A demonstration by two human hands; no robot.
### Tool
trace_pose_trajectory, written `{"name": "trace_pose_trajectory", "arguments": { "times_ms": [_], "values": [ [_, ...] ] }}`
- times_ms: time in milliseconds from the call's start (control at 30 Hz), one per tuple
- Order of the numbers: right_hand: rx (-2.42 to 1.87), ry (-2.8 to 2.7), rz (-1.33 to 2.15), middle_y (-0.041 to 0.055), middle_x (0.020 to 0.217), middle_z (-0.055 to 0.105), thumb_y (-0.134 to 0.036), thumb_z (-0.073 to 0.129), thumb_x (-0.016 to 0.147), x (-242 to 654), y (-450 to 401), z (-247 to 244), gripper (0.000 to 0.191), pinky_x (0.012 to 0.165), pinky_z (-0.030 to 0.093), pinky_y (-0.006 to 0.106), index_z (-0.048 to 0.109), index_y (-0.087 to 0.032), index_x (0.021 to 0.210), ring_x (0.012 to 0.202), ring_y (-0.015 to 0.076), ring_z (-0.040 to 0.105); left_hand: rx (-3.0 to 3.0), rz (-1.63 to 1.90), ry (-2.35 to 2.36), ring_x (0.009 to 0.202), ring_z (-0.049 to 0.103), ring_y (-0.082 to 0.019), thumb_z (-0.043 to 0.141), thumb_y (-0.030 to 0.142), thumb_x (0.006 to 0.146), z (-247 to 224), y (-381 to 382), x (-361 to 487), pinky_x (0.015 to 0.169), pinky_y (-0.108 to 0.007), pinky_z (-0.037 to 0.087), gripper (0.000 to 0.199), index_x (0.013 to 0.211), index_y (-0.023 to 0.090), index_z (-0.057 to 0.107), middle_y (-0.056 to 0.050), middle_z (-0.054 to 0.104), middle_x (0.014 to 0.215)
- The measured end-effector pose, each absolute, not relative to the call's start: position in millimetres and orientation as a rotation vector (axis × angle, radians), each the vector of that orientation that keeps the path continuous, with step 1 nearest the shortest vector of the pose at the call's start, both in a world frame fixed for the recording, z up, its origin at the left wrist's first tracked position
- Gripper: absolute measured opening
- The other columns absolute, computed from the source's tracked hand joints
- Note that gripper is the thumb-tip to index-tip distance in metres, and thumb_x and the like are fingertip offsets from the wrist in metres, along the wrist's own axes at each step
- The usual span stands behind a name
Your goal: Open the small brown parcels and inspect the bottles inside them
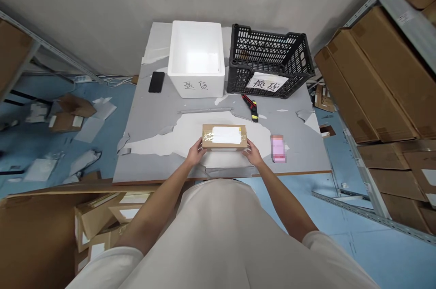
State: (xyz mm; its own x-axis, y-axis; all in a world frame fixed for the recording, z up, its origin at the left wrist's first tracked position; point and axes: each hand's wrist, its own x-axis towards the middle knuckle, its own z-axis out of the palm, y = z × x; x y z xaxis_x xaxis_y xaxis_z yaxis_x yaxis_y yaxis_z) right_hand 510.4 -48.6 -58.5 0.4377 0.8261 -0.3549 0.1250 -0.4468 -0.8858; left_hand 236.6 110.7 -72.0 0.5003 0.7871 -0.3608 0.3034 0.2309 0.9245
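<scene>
A small brown cardboard box (208,140) with a white label and clear tape on top is at the front middle of the table. My left hand (196,152) grips its left end, and my right hand (252,153) grips its right end. Behind the box, slightly right, lies a black and red utility knife (251,107) with yellow parts. A phone with a pink, blurred screen (278,148) rests to the right of my right hand.
At the table's back stand a white foam bin (197,85) and a black plastic crate (289,81). A black phone (156,82) lies at left. Below left, a large carton (37,234) holds several boxes. Shelving with cartons (381,80) stands at right.
</scene>
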Motion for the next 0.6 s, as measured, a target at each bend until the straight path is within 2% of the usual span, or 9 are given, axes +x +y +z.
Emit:
{"name": "trace_pose_trajectory", "arguments": {
  "times_ms": [200,367,500,600],
  "values": [
    [-1.855,-0.838,1.073,0.0063,0.133,0.056,-0.018,0.062,0.072,509.3,-41.2,-62.3,0.072,0.104,0.043,0.048,0.043,-0.028,0.140,0.123,0.0243,0.053,1.367,0.405,1.004,0.126,0.051,-0.030,0.069,0.038,0.071,-70.7,109.2,234.2,0.107,-0.045,0.039,0.082,0.144,0.016,0.039,-0.014,0.056,0.135],
    [-1.861,-0.810,1.054,0.0057,0.130,0.060,-0.015,0.058,0.072,507.9,-39.2,-61.1,0.064,0.105,0.044,0.043,0.047,-0.024,0.135,0.119,0.0213,0.056,1.313,0.441,0.961,0.128,0.049,-0.030,0.069,0.046,0.069,-73.2,107.7,236.1,0.111,-0.045,0.034,0.087,0.143,0.011,0.038,-0.016,0.051,0.140],
    [-1.849,-0.797,1.068,0.0076,0.125,0.063,-0.013,0.057,0.072,509.5,-36.2,-54.4,0.059,0.105,0.045,0.043,0.049,-0.020,0.130,0.115,0.0218,0.060,1.291,0.439,0.956,0.128,0.049,-0.030,0.070,0.048,0.068,-69.8,106.8,238.3,0.111,-0.045,0.034,0.088,0.142,0.012,0.039,-0.015,0.052,0.139],
    [-1.860,-0.798,1.052,0.0089,0.122,0.064,-0.014,0.058,0.072,506.3,-36.4,-48.9,0.054,0.103,0.046,0.044,0.051,-0.019,0.126,0.112,0.0231,0.062,1.268,0.421,0.938,0.128,0.049,-0.029,0.072,0.043,0.067,-59.3,106.0,239.6,0.111,-0.043,0.034,0.084,0.139,0.014,0.043,-0.013,0.055,0.137]
  ]
}}
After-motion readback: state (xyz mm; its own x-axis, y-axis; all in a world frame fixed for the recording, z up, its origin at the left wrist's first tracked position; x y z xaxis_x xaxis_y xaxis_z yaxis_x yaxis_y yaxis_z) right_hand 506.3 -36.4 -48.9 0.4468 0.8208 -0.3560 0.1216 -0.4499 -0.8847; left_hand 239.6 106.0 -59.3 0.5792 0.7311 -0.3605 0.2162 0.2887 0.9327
